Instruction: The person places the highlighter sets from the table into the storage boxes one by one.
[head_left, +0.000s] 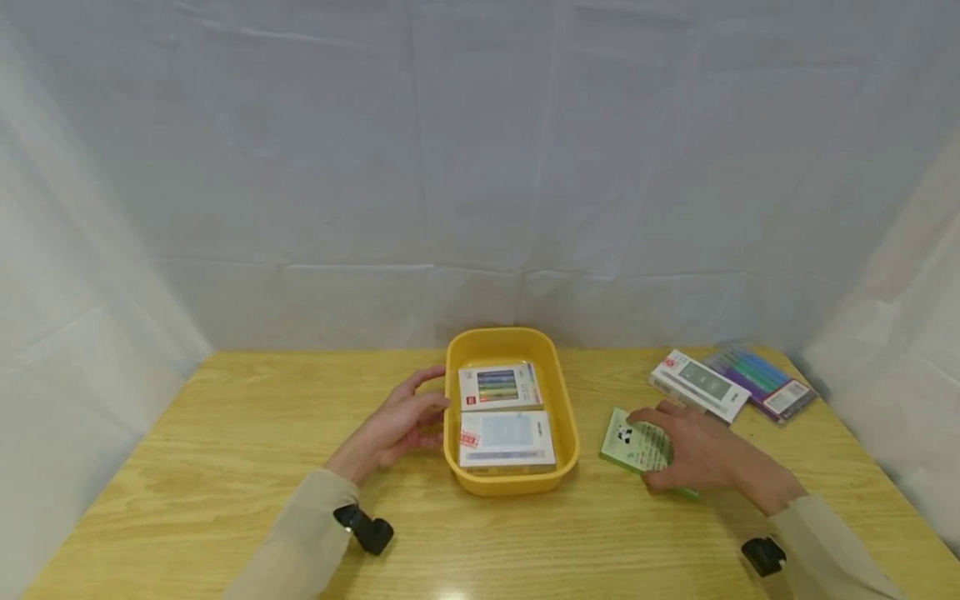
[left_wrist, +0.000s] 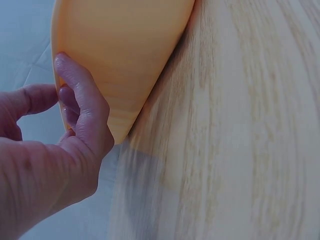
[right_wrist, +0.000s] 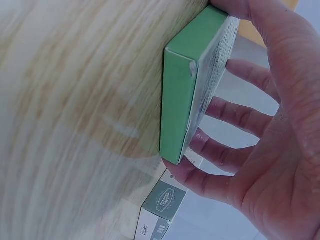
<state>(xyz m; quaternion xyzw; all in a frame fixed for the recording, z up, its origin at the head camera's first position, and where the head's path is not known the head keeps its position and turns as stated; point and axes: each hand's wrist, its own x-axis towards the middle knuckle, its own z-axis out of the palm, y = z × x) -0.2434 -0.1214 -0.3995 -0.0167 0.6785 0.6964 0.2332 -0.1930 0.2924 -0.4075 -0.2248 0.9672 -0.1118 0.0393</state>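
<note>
My left hand (head_left: 401, 421) holds the left side of a yellow plastic basket (head_left: 567, 408), with bent fingers (left_wrist: 89, 100) against its outer wall near the rim. Inside the basket lie two flat white boxes: one, a pen box (head_left: 498, 387), has a window onto coloured pens, and the other white box (head_left: 506, 442) has a pale window. Right of the basket, my right hand (head_left: 693, 450) grips a flat green box (head_left: 633, 442) with a panda picture. In the right wrist view, the thumb is at one edge of this green box (right_wrist: 177, 105) and the fingers reach round its other edges.
Behind my right hand, a white and grey-green box (head_left: 701, 385) overlaps a clear pack of blue and green pens (head_left: 761, 379). These stand on a wooden table (head_left: 247, 433), with white sheeting (head_left: 480, 167) along its back and sides.
</note>
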